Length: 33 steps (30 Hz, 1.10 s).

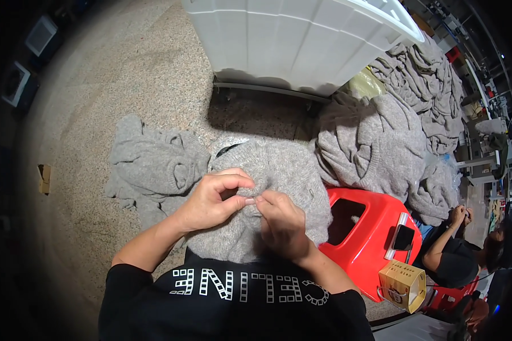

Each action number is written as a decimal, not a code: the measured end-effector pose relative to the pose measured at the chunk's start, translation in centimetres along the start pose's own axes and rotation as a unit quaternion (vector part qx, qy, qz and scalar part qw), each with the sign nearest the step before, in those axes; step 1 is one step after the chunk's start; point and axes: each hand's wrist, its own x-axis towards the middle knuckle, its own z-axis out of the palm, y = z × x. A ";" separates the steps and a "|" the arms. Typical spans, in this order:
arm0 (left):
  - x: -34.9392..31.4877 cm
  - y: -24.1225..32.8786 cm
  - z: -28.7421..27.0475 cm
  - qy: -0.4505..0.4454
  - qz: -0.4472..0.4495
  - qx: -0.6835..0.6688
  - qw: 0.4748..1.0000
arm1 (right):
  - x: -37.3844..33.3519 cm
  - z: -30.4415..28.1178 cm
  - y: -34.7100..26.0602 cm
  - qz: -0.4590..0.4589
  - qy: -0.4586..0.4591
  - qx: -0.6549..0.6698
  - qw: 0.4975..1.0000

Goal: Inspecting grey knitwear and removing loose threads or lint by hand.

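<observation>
1. We have a grey knit garment (pixel 301 170) bunched before us, just beyond the lower edge of our black shirt (pixel 153 318); what carries it is hidden underneath.
2. Our left hand (pixel 215 198) lies over the garment's left part, thumb and forefinger curved into a C; we cannot tell whether it grips any cloth.
3. Our right hand (pixel 284 221) is curled closed, thumb and forefinger pinching the knit near its middle, the tips meeting our left thumb. Anything finer between them is too small for us to make out.
4. To the left, we see a second grey garment (pixel 148 159) lying crumpled on the speckled floor (pixel 153 74).
5. Beyond our hands stands a large white bin (pixel 279 45).
6. To our right is a red stool (pixel 370 253). A dark phone (pixel 404 237) lies near its right edge, and a yellow box (pixel 401 284) sits at its near right corner.
7. Past the stool's far edge, we see heaped grey knits (pixel 387 142).
8. At far right, a co-worker (pixel 452 258) in dark clothing has both hands raised close together.
</observation>
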 end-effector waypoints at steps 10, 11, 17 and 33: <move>-0.3 0.6 -0.8 -0.038 0.160 0.110 0.980 | 2.4 -2.5 0.1 0.113 -0.105 0.182 0.971; -0.3 0.6 -0.8 -0.032 0.177 0.130 0.975 | 2.7 -2.7 0.3 0.126 -0.138 0.211 0.959; -0.6 -0.2 -0.3 0.040 0.269 0.188 0.944 | 3.0 -2.1 0.7 0.093 -0.118 0.263 0.953; 0.3 -1.0 2.0 0.153 0.329 0.209 0.908 | 2.0 0.1 -0.1 0.115 0.079 0.134 0.981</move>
